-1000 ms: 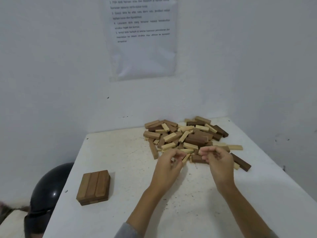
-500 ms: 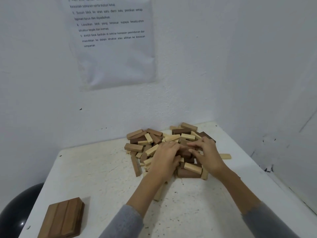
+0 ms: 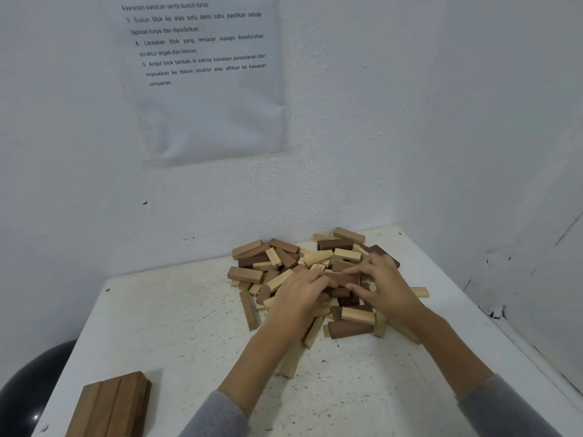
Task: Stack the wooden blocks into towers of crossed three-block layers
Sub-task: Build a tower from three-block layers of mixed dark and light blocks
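Taking blocks from the pile for the next layer.
The right hand (image 3: 386, 290) pinches a dark block (image 3: 340, 276) on top of the pile (image 3: 284, 263). The left hand (image 3: 299, 299) lies beside it, its grip not clear. Lift the block straight up so neighbours do not slide, then lay it crosswise on the started tower (image 3: 110, 405) at the near left.

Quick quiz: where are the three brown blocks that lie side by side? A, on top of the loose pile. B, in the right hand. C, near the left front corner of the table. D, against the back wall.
C: the three brown blocks lie near the left front corner of the table, apart from the pile.
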A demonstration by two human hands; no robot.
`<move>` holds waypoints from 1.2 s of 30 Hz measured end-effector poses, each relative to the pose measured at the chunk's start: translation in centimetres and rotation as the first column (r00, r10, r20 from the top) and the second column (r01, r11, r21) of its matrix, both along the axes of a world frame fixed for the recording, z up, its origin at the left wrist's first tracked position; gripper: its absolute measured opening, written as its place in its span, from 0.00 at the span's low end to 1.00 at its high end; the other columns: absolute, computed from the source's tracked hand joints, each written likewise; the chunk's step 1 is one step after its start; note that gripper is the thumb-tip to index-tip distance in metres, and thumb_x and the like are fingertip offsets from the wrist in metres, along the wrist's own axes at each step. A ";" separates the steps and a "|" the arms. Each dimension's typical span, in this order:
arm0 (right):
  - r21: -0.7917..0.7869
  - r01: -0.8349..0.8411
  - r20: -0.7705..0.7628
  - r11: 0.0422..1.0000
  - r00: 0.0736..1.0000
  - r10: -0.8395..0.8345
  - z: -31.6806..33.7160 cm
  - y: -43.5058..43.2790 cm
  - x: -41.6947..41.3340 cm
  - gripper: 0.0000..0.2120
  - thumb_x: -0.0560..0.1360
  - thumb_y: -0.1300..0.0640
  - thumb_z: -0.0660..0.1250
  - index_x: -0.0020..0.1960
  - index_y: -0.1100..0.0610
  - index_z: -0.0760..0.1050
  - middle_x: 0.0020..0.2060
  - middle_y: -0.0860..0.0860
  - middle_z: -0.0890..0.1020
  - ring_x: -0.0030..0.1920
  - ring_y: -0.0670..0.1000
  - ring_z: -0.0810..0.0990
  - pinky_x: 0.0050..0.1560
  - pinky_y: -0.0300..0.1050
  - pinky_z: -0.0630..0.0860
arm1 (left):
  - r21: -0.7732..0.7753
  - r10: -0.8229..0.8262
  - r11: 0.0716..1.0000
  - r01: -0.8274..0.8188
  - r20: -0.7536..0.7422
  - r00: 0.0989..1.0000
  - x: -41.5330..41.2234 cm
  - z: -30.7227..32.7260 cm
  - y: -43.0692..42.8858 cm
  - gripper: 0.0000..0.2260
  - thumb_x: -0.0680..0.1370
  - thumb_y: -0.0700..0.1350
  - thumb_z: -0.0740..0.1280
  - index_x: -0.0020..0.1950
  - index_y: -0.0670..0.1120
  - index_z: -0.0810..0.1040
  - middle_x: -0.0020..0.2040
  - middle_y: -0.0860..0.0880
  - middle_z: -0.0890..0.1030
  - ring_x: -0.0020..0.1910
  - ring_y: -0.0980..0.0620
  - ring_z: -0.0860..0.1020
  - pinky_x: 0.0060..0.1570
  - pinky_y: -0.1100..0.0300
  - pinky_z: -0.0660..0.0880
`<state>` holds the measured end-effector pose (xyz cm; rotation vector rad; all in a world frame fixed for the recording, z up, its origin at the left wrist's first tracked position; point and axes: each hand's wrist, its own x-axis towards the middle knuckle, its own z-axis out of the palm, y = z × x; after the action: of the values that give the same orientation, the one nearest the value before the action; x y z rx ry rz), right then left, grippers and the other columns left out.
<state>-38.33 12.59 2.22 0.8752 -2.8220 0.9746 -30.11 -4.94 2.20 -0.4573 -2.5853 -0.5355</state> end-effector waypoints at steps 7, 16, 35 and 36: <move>-0.044 -0.055 -0.066 0.998 0.996 0.052 -0.3 0.2 0.3 0.14 0.71 0.56 0.75 0.55 0.50 0.81 0.43 0.41 0.76 0.47 0.43 0.66 0.48 0.36 0.66 | 0.188 0.102 0.976 -0.112 0.061 0.993 1.4 0.5 -1.2 0.16 0.80 0.34 0.61 0.67 0.45 0.74 0.56 0.50 0.73 0.48 0.59 0.71 0.46 0.70 0.71; -0.732 0.280 0.498 0.621 0.842 0.207 2.7 -1.2 0.2 0.09 0.74 0.57 0.69 0.54 0.55 0.82 0.48 0.52 0.85 0.49 0.49 0.83 0.51 0.40 0.79 | 0.734 0.114 0.626 -0.262 0.246 0.963 1.2 1.7 -1.8 0.11 0.82 0.39 0.59 0.63 0.49 0.71 0.57 0.54 0.79 0.56 0.61 0.77 0.60 0.60 0.74; 0.220 -0.125 0.062 0.968 0.992 0.114 3.0 -4.6 -10.2 0.12 0.73 0.46 0.72 0.56 0.43 0.80 0.47 0.38 0.75 0.52 0.44 0.73 0.49 0.42 0.69 | 0.902 -0.074 0.319 -0.291 0.330 0.941 -2.9 3.3 -3.1 0.13 0.81 0.40 0.62 0.65 0.51 0.72 0.45 0.46 0.75 0.38 0.59 0.79 0.40 0.64 0.78; 0.270 -0.138 0.066 0.953 0.990 0.125 2.9 -4.8 -10.3 0.15 0.73 0.46 0.72 0.58 0.43 0.79 0.49 0.41 0.75 0.54 0.45 0.73 0.50 0.43 0.70 | 0.905 -0.077 0.314 -0.288 0.326 0.942 -2.8 3.2 -3.2 0.13 0.81 0.39 0.63 0.65 0.51 0.72 0.45 0.47 0.75 0.39 0.58 0.79 0.39 0.64 0.78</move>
<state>-48.63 7.82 5.16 1.0920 -3.0222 0.6291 -32.94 -8.11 5.40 0.2701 -1.9617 -2.0516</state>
